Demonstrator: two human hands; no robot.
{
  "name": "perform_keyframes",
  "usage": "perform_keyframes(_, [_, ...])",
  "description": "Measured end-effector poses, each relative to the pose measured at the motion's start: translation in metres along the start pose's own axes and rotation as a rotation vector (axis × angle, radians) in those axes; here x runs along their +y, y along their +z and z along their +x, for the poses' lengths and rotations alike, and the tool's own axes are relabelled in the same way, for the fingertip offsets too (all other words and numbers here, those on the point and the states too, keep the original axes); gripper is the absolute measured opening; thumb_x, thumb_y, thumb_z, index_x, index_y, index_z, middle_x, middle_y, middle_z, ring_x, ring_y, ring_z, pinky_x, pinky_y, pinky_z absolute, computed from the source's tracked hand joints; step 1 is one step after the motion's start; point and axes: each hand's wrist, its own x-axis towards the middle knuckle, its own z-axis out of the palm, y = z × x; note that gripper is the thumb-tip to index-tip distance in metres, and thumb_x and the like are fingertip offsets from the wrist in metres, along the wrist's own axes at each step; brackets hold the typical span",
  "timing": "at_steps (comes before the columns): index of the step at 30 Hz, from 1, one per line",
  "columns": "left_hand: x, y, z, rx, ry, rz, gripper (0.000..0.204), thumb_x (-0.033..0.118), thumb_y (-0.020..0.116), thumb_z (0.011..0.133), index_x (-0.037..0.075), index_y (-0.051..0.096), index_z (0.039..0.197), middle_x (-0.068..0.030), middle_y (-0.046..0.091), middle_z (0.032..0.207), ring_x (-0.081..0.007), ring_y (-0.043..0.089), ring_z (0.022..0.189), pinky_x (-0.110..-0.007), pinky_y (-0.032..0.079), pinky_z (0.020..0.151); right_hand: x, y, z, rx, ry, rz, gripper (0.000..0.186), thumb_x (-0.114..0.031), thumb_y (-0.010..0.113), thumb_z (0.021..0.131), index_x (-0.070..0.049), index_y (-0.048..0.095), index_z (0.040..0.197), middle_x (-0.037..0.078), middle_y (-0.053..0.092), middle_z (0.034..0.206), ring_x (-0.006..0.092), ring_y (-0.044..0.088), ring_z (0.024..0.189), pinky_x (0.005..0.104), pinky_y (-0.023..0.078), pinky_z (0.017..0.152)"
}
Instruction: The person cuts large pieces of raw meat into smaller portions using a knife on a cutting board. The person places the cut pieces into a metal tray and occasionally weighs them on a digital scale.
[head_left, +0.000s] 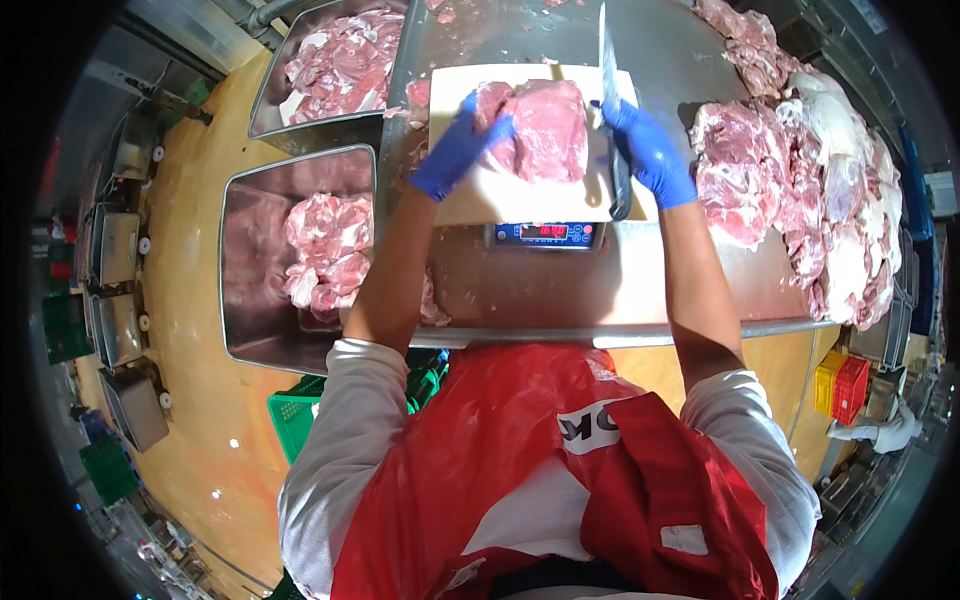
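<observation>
My left hand (455, 150), in a blue glove, grips the left side of a thick pink meat piece (545, 135) lying on a pale cutting board (460, 205). At the board's right side, my right hand (645, 145), also gloved, has its fingers on a long knife (620, 190) at the upper part of the black handle, blade pointing away from me. A scale with a lit display (545, 233) shows beneath the board's near edge.
A steel table (720, 290) carries a heap of meat (740, 170) on the right. Two steel bins (250, 270) (265, 120) with meat stand left. Below are green crates (295, 410); red and yellow crates (848, 390) stand far right, near another person in white (890, 430).
</observation>
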Motion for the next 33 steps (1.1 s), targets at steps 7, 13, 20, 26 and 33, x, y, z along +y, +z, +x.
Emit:
perform_keyframes(7, [-0.007,0.016,0.012,-0.098,0.184,0.079,0.091,0.02,0.083,0.078,-0.007,0.031,0.148,-0.0193,0.058,0.127,-0.026,0.058,0.116,-0.038,0.048,0.097,0.026,0.035,0.002,-0.094,-0.133,0.063,0.026,-0.021,0.058,0.101,-0.003,0.062,0.118,0.002,0.064,0.095,0.0096,0.058,0.08,0.0258,0.052,0.073])
perform_keyframes(13, [-0.022,-0.016,0.052,-0.175,-0.274,0.016,0.087,0.021,0.083,0.076,-0.005,0.039,0.146,-0.0176,0.06,0.127,-0.022,0.058,0.115,-0.032,0.05,0.096,0.018,-0.024,0.035,-0.033,-0.083,0.129,0.029,-0.029,0.055,0.101,-0.005,0.06,0.118,0.0,0.06,0.089,0.0111,0.06,0.078,0.0324,0.058,0.07])
perform_keyframes(20, [-0.019,0.011,0.054,-0.279,0.211,0.525,0.083,0.024,0.081,0.075,0.002,0.045,0.145,-0.0193,0.056,0.138,-0.0289,0.054,0.126,-0.036,0.043,0.106,0.028,-0.016,0.039,-0.174,-0.151,0.229,0.021,-0.027,0.06,0.1,-0.007,0.059,0.105,-0.001,0.058,0.085,0.0064,0.054,0.077,0.0235,0.05,0.07])
perform_keyframes(26, [0.0,0.003,0.1,-0.93,0.322,0.4,0.079,0.005,0.066,0.065,0.005,0.05,0.143,-0.0133,0.055,0.143,-0.0262,0.049,0.132,-0.036,0.036,0.113,0.099,0.042,-0.055,0.24,-0.388,0.002,0.034,-0.02,0.055,0.103,-0.001,0.051,0.131,0.003,0.06,0.106,0.0114,0.058,0.091,0.0282,0.048,0.085])
perform_keyframes(33, [0.016,-0.02,0.066,-0.473,0.519,0.594,0.059,0.018,0.074,0.086,0.005,0.052,0.139,-0.0131,0.056,0.138,-0.025,0.051,0.129,-0.038,0.037,0.111,0.085,-0.016,-0.1,0.233,-0.178,0.229,0.03,-0.019,0.055,0.103,-0.003,0.059,0.128,0.002,0.062,0.099,0.0082,0.06,0.082,0.0249,0.054,0.071])
